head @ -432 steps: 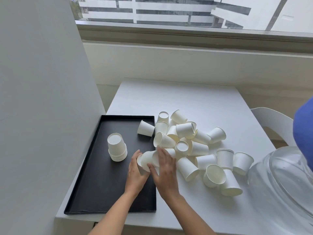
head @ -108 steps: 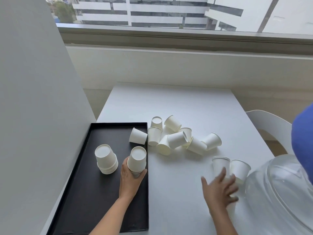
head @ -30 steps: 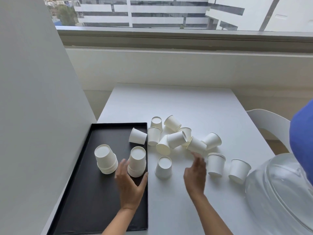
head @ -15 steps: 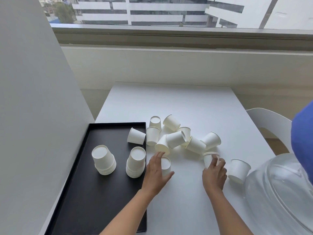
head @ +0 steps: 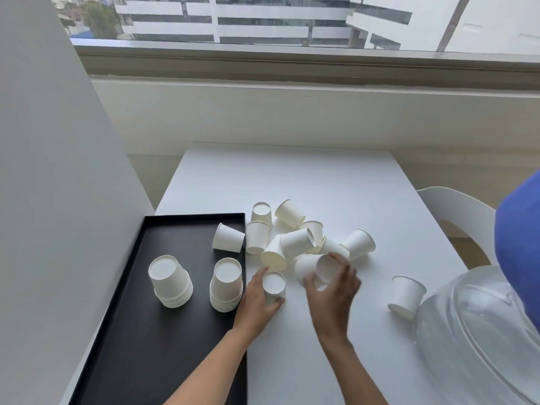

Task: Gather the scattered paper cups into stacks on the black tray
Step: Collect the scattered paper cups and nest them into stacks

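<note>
I'm in what looks like an office or meeting room, high up: the window ahead of me shows banded office blocks across the way. My table is plain white, pushed against a bare grey partition, with a white moulded chair at my right.

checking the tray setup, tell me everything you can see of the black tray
The black tray is a long, shallow rectangle with a low raised rim, matte and dark. It lies flat on the left part of the white table, beside the grey wall. On it stand two upside-down stacks of white paper cups, the left stack and the right stack, and one cup on its side near the far right corner. The left forearm crosses its near right corner.
</note>
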The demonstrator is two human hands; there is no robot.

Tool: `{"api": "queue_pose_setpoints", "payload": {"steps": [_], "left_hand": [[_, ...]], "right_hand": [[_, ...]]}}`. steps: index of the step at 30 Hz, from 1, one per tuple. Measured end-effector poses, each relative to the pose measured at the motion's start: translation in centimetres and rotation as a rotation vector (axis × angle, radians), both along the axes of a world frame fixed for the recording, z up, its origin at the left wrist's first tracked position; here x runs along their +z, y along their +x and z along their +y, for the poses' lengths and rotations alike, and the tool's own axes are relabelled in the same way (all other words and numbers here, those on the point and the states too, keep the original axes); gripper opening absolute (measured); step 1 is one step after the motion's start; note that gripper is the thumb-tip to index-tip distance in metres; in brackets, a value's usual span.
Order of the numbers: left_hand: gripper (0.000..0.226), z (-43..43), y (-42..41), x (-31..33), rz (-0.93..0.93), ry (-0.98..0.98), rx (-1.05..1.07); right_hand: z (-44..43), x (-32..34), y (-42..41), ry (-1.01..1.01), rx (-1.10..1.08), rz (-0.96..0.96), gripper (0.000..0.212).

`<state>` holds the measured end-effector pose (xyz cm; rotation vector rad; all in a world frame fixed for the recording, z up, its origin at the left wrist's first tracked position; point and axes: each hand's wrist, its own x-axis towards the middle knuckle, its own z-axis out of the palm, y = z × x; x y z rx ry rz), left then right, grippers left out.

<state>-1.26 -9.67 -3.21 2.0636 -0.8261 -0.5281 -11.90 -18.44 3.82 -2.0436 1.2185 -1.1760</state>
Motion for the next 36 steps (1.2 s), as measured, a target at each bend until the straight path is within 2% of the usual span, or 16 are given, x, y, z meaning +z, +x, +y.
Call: {"api": "queue_pose_setpoints", "payload": {"steps": [3, 5, 7, 9, 14, 16, 19, 23, 25, 30, 33, 36], "left_hand": [[0.094, 0.5, -0.6, 0.4, 0.034, -0.065, -0.043], [0.088, 1.3, -1.7, 1.0, 0.015, -0.183, -0.033], [0.075, 2.3, -2.9, 1.8, -0.104, -0.356, 0.048], [0.075, 2.8, -3.6, 2.7, -0.237, -0.479, 0.095], [0.061, 1.2, -2.6, 6.7, -0.42, -0.516, 0.016], [0.053, -0.1, -1.0, 8.6, -0.517, -0.489, 0.004], [0.039, -2.5, 2.6, 10.9, -0.599, -0.311, 0.046], [0.039, -5.0, 7.8, 11.9, -0.631, 0.259, -0.018], [0.044, -5.6, 9.7, 11.3, -0.707, 0.49, -0.073], [0.047, -5.3, 12.9, 9.1, -0.787, 0.809, -0.196], [0.05, -4.4, 13.9, 7.7, -0.79, 0.939, -0.252], [0.049, -4.0, 14.4, 6.6, -0.783, 0.971, -0.273]], "right_hand": [[2.1, 0.3, 1.3, 0.056, 0.232, 0.035, 0.049], [2.5, 0.0, 1.9, 0.078, 0.333, 0.111, 0.048], [2.4, -0.6, 2.2, 0.062, 0.434, 0.203, 0.047], [2.2, -1.5, 2.4, 0.032, 0.531, 0.303, 0.046], [1.6, -3.5, 2.8, 0.005, 0.646, 0.501, 0.045], [1.2, -3.6, 2.9, 0.029, 0.667, 0.482, 0.041], [0.3, -2.6, 2.9, 0.066, 0.583, 0.306, 0.029], [-2.9, -1.3, 2.2, 0.011, 0.283, 0.184, 0.022], [-5.1, -0.8, 1.5, 0.022, 0.134, 0.229, 0.025], [-10.1, -1.0, -1.5, 0.224, -0.188, 0.472, 0.039], [-12.1, -1.8, -3.7, 0.384, -0.321, 0.55, 0.047], [-13.3, -2.9, -5.4, 0.449, -0.357, 0.669, 0.05]]}}
